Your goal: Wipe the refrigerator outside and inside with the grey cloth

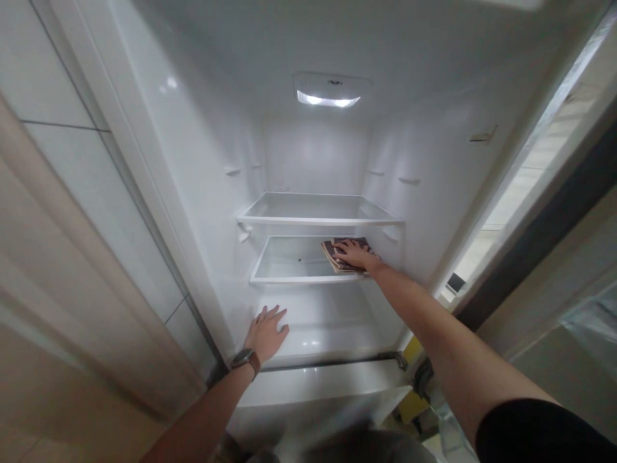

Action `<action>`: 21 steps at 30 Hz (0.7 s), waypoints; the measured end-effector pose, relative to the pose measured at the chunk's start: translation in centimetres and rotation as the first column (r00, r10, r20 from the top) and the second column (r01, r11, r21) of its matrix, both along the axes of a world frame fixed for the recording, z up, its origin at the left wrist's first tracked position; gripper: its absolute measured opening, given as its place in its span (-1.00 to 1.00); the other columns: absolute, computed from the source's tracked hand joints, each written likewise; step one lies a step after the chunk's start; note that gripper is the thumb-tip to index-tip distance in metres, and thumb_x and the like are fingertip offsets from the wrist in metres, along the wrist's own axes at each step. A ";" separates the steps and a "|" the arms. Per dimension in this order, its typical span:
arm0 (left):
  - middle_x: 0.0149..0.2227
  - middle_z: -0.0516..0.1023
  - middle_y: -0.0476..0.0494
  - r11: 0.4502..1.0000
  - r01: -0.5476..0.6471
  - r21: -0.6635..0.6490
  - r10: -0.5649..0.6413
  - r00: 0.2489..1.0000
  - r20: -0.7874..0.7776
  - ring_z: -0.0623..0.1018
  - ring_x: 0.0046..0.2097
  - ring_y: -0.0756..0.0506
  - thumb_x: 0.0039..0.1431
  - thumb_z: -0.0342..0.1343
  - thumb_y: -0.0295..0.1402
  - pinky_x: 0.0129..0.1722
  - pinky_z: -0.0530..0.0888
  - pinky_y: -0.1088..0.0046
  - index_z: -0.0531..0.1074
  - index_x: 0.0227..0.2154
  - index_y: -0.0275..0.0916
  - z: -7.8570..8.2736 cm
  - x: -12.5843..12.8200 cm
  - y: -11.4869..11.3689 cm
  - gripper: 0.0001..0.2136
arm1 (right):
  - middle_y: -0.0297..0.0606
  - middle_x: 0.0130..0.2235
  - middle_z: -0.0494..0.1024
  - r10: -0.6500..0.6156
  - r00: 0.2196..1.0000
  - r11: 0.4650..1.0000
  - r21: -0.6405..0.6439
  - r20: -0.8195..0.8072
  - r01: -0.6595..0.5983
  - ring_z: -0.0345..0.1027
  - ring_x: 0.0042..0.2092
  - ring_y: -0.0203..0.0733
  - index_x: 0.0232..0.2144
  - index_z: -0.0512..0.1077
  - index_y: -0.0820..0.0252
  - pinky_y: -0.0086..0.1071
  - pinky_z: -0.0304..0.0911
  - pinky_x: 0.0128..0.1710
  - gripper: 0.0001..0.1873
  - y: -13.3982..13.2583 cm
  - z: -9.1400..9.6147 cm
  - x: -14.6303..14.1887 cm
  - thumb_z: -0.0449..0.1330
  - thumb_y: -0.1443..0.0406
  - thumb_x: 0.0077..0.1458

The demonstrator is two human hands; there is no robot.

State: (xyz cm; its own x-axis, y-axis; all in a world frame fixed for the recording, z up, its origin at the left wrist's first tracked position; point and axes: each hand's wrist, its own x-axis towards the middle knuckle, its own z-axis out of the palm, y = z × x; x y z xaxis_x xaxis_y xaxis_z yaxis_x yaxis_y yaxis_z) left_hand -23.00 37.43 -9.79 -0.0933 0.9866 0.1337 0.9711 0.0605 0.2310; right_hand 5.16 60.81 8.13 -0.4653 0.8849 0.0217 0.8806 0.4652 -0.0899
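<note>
My right hand (354, 253) lies flat, fingers spread, on a folded dark patterned cloth (333, 251). The cloth rests on the right part of the lower glass shelf (289, 254) inside a white refrigerator. On my left side, my left hand (268, 331) has its fingers apart and holds nothing. It is low by the refrigerator's left wall; whether it touches the wall I cannot tell. A watch (246, 360) with a brown strap is on that wrist.
Above the cloth is another glass shelf (318, 220). A lit lamp (330, 98) sits in the ceiling. Small shelf ledges (409, 180) stick out from the side walls. Below, a white drawer or ledge (328, 386) juts forward. The door side (544, 257) stands at the right.
</note>
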 end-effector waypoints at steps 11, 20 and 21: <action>0.43 0.24 0.06 1.000 -0.012 0.021 0.012 1.000 0.014 0.13 0.46 -0.29 0.31 0.03 -0.16 0.39 0.18 0.12 0.35 0.32 0.03 0.1 0.2 -0.4 -0.48 | -0.20 0.44 0.10 -0.014 1.000 1.000 0.008 0.010 0.014 0.00 0.37 0.37 0.39 0.13 -0.32 0.48 -0.06 0.27 -0.31 6.6 -0.7 -1.4 -0.05 -0.16 0.27; 0.42 0.26 0.06 1.000 -0.026 0.016 0.025 0.999 0.044 0.14 0.46 -0.29 0.29 0.05 -0.17 0.39 0.18 0.11 0.37 0.30 0.04 0.7 0.5 -0.7 -0.49 | -0.18 0.42 0.12 -0.039 0.999 0.999 0.025 0.017 0.038 0.03 0.34 0.45 0.37 0.15 -0.30 0.56 -0.06 0.22 -0.29 9.1 -1.0 -1.8 -0.08 -0.20 0.24; 0.42 0.26 0.06 0.999 -0.029 0.015 0.028 0.998 0.048 0.14 0.46 -0.29 0.29 0.05 -0.17 0.39 0.18 0.11 0.37 0.30 0.04 0.7 0.6 -0.7 -0.49 | -0.18 0.42 0.13 -0.046 0.999 0.999 0.027 0.016 0.045 0.03 0.34 0.45 0.37 0.16 -0.30 0.56 -0.06 0.22 -0.29 9.0 -1.0 -1.8 -0.08 -0.20 0.24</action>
State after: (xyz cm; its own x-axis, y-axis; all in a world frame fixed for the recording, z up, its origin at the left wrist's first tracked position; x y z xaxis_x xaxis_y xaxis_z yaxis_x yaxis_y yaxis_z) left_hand -22.43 36.70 -9.05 -0.1279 0.9814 0.1435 0.9568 0.0840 0.2782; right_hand 3.33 69.81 7.14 -0.4248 0.9045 0.0385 0.9023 0.4265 -0.0632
